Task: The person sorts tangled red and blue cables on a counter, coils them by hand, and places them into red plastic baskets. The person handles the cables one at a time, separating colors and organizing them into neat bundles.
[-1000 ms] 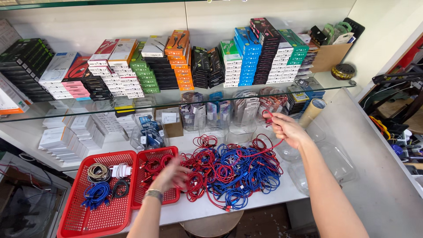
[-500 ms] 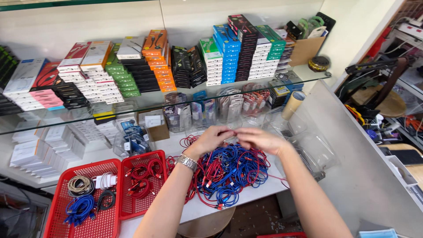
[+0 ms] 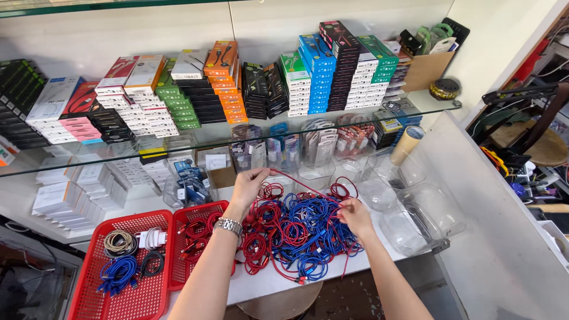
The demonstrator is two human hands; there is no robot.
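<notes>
On counter, left hand (image 3: 248,185) pinching red cable (image 3: 299,184); right hand (image 3: 354,216) gripping cables (image 3: 296,231); behind, stacked blue boxes (image 3: 317,74), orange boxes (image 3: 224,80).

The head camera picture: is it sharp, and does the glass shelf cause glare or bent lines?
Head view: bright, even light, sharp on both hands and the cable pile; the glass shelf shows pale reflections, and its edge bows from wide-lens distortion.

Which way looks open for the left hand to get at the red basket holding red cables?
Probably yes: the left hand is raised over the cable pile, and the red basket sits just beside its wrist, open-topped, with nothing between them.
</notes>
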